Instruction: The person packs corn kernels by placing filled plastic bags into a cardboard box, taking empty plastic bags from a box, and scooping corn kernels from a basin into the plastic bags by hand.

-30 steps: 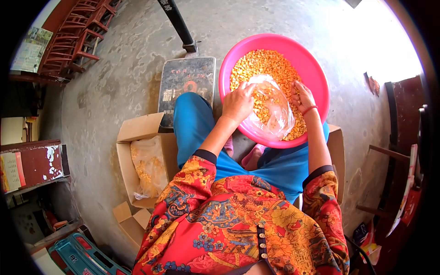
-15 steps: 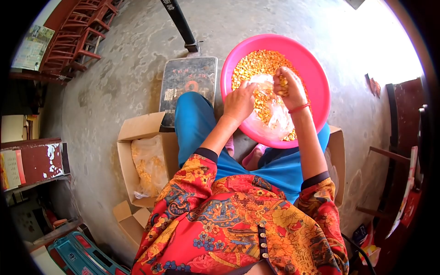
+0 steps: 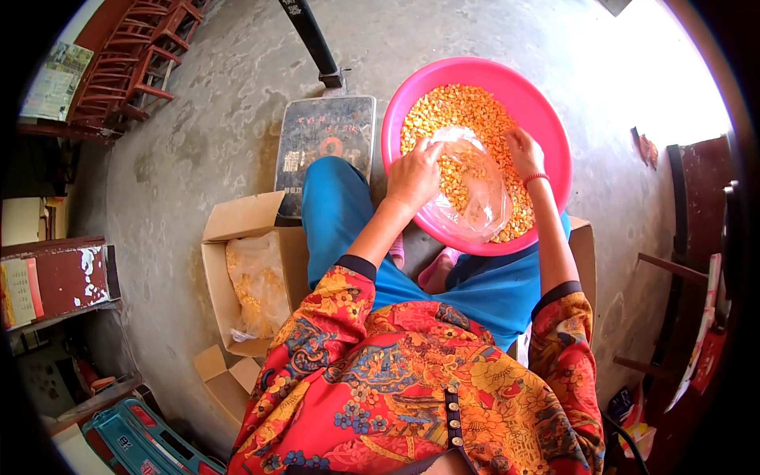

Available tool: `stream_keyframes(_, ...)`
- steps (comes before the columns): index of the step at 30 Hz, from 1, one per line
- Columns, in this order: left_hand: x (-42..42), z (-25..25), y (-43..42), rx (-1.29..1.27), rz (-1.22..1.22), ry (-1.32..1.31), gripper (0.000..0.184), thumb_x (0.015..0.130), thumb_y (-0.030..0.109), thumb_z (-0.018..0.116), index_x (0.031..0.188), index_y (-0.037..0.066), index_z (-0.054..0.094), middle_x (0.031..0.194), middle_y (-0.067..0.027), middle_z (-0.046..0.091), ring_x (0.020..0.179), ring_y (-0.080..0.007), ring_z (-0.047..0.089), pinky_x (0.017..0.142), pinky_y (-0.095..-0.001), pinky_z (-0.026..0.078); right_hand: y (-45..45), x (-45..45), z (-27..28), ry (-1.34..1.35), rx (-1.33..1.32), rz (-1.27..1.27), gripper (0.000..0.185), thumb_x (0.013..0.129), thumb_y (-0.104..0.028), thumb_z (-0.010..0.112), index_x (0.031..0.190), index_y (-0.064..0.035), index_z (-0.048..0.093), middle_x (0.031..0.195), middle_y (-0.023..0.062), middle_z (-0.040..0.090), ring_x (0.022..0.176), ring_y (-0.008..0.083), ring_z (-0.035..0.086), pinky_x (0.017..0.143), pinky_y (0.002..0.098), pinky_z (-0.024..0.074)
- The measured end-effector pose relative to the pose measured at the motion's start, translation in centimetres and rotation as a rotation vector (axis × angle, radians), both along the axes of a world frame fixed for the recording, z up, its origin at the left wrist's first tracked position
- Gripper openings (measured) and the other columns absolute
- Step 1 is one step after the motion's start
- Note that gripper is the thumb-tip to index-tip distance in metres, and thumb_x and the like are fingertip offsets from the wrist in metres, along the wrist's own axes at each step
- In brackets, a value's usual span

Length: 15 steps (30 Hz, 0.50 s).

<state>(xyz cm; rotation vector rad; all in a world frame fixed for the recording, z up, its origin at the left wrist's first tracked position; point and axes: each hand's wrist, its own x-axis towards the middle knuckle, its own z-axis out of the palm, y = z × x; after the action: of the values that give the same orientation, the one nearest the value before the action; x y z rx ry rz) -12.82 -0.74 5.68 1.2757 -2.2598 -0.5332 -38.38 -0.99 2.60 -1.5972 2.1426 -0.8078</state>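
Observation:
A pink basin (image 3: 552,150) rests at my lap, with orange-yellow corn kernels (image 3: 455,107) inside. My left hand (image 3: 415,172) pinches the rim of a clear plastic bag (image 3: 484,207) that lies over the kernels and has some kernels in it. On the basin's right side, my right hand (image 3: 524,153) is at the kernels, to the right of the bag, with its fingers drawn together. What is between those fingers, if anything, is hidden.
A platform scale (image 3: 324,142) with a black post stands left of the basin. A cardboard box (image 3: 218,285) holding a bag of kernels is by my left leg; another box (image 3: 584,277) is at my right. Red wooden chairs (image 3: 127,71) stand at the upper left.
Half a second ago my right hand was above the bag with kernels in its grasp; now it is back at the kernels on the right. My left hand has stayed at the bag's rim.

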Motion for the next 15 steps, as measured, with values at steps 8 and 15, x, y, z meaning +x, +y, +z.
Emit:
stream_keyframes(8, -0.2, 0.5, 0.1, 0.086, 0.031, -0.067, 0.033, 0.077, 0.012, 0.054, 0.11, 0.013, 0.058, 0.103, -0.0078, 0.055, 0.078, -0.0293, 0.061, 0.068, -0.0397, 0.05, 1.9, 1.8, -2.8, 0.148, 0.02, 0.232, 0.018, 0.083, -0.023, 0.054, 0.091, -0.0066, 0.054, 0.093, 0.0191, 0.055, 0.088, 0.0365, 0.056, 0.073, 0.0436, 0.0445)
stream_keyframes(15, 0.0, 0.0, 0.1, -0.012, -0.008, -0.024, 0.033, 0.076, 0.009, 0.05, 0.109, 0.011, 0.056, 0.098, -0.0105, 0.054, 0.071, -0.0299, 0.061, 0.061, -0.041, 0.051, 2.1, 1.5, -3.8, -0.14, -0.086, 0.197, 0.02, 0.087, -0.025, 0.049, 0.091, -0.0071, 0.056, 0.076, 0.0126, 0.057, 0.063, 0.0259, 0.057, 0.058, 0.0357, 0.0466)
